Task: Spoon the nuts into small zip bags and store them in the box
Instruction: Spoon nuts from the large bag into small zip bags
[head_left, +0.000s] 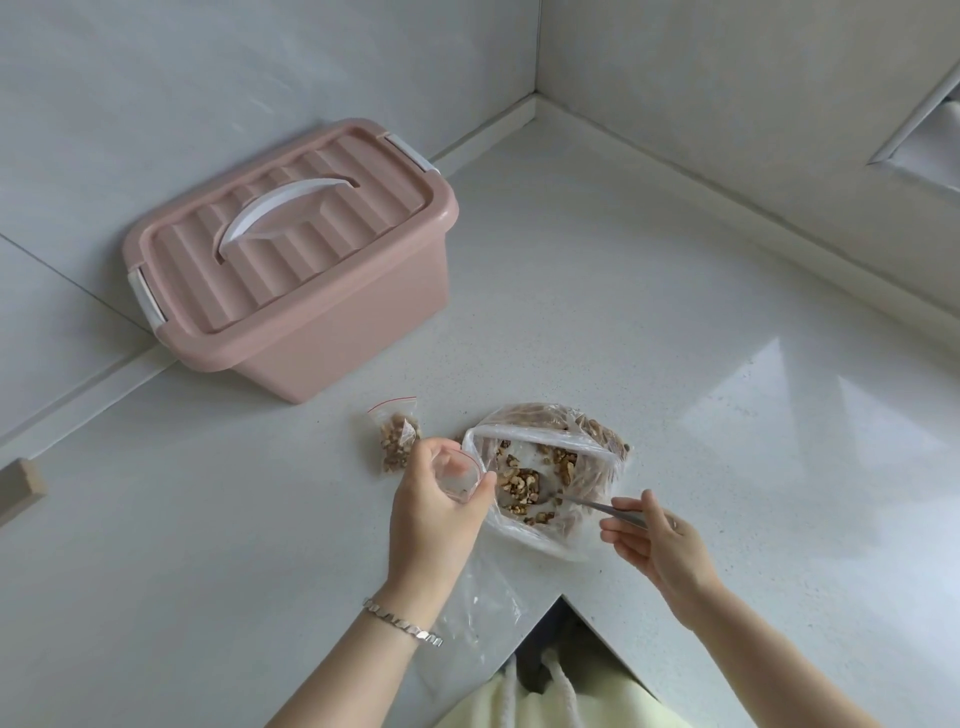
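My left hand (434, 506) holds a small clear zip bag (460, 475) with a red seal, its mouth held open beside the big plastic bag (550, 467) of walnut pieces (519, 483). My right hand (657, 540) pinches the handle of a metal spoon (597, 505), whose bowl dips into the nuts. A filled small zip bag (397, 434) lies on the counter to the left of the nut bag. The pink storage box (296, 260) with a white handle stands at the back left, its lid closed.
The white speckled counter (701, 364) runs into a tiled wall corner at the back. Its front edge has an inner corner notch near my body. More clear plastic (478, 613) lies under my left wrist. A small wooden block (21, 483) sits at the far left.
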